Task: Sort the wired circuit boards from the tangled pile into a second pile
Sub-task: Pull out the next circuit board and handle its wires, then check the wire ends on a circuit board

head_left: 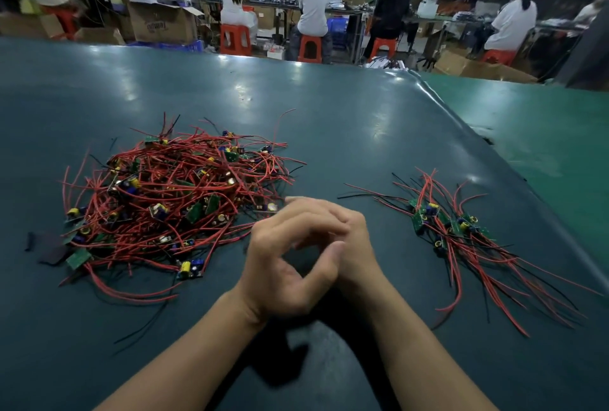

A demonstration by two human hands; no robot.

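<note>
Left hand (280,275) and right hand (342,239) meet, curled fingers touching, holding nothing, on the smooth dark-green mat (230,97); tangled pile (174,199) of small green boards with thin red wires lies left, second pile (461,232) right

A large tangled pile (178,199) of green boards with red and black wires lay left of centre; a smaller second pile (461,236) lay at right.
</note>
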